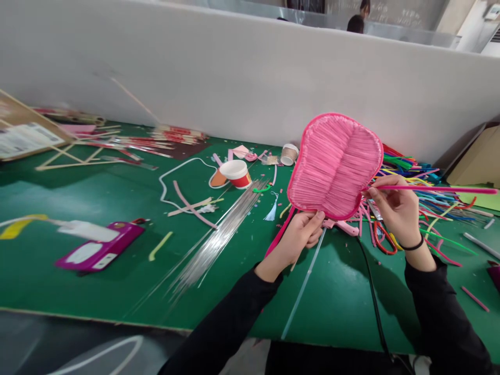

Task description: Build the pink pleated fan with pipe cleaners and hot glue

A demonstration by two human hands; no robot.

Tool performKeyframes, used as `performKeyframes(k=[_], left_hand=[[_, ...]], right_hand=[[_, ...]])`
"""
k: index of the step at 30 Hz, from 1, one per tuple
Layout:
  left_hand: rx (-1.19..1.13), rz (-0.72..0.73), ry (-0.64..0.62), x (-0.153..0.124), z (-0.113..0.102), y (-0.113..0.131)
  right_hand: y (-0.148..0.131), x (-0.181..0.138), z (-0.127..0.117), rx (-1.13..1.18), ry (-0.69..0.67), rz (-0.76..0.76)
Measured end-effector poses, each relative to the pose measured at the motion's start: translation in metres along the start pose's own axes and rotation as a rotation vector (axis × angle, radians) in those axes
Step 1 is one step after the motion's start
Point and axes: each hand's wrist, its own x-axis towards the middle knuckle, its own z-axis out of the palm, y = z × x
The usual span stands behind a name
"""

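Note:
A pink hand fan (336,166), its face covered in fuzzy strips inside a brighter pink rim, is held upright above the table. My left hand (302,234) grips its lower edge, fingers closed. At the fan's lower right edge, my right hand (394,208) pinches a bright pink pipe cleaner (449,189), whose long end sticks out to the right. Another pink strand hangs beside my left wrist. Below the fan lies a pink glue gun (344,227), partly hidden, with a clear glue stick (307,284) running toward the table's front edge.
Orange-handled scissors (385,239) and a heap of coloured pipe cleaners (429,203) lie at the right. A black cable (371,286) crosses the front edge. Thin metal wires (222,234), a paper cup (236,173) and a purple device (101,247) lie leftward. A pale partition (195,78) stands behind.

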Motion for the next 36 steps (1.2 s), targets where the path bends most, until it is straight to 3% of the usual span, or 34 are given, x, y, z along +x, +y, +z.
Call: performKeyframes(k=[8, 24, 36], left_hand=[[-0.03, 0.014, -0.066, 0.001, -0.001, -0.004], [-0.024, -0.005, -0.084, 0.0, -0.004, -0.005], [0.033, -0.07, -0.134, -0.001, -0.002, -0.002]], right_hand=[[-0.004, -0.002, -0.007, -0.228, 0.022, 0.005], [-0.003, -0.003, -0.009, -0.239, 0.012, 0.004], [-0.015, 0.008, -0.018, -0.536, -0.02, -0.366]])
